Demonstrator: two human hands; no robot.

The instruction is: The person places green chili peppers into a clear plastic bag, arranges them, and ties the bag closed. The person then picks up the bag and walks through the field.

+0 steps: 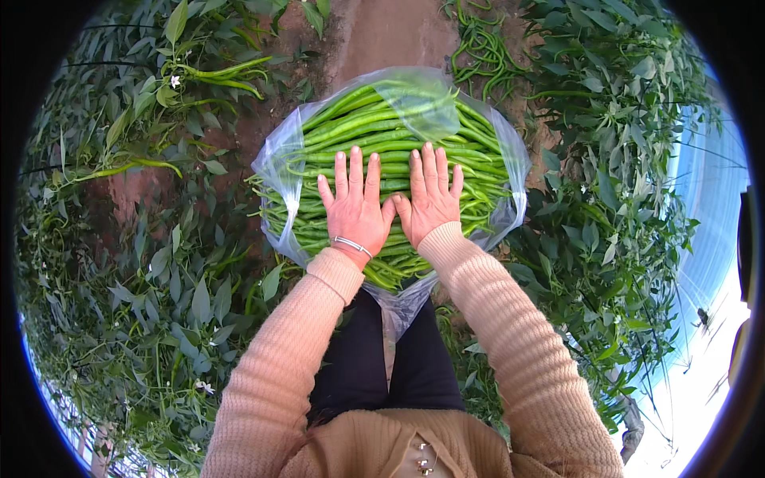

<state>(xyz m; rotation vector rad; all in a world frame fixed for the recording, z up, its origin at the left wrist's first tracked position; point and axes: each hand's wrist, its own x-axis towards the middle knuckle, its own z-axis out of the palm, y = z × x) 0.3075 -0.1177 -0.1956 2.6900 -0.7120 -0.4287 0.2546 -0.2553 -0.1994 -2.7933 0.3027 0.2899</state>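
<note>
Green, leafy pepper plants [199,307] crowd both sides of a brown soil path [382,36], and between them, just in front of the person's dark trousers [355,350], sits a clear plastic bag [514,151], full to its wide mouth. Long green chili peppers [351,135] fill it, mostly running side to side, with some tips poking past the left edge. Beyond the bag, to the far right, a smaller tangle of loose green chilies [488,60] lies on the ground. A flap of film [426,115] lies over the far chilies and is best kept from bunching under the palms.

The left hand [356,213] and right hand [433,197] rest palm down mid-heap, fingers straight and spread, thumbs about meeting; neither grip is curled around anything. This looks like a pressing or levelling step, best done with weight shared across whole palms, since fingertips could snap slim pods. Short, even pushes outward should settle them without straining the film; turning stray tips inward would help too. The silver bracelet [351,245] at the left wrist should stay clear of tender skins
</note>
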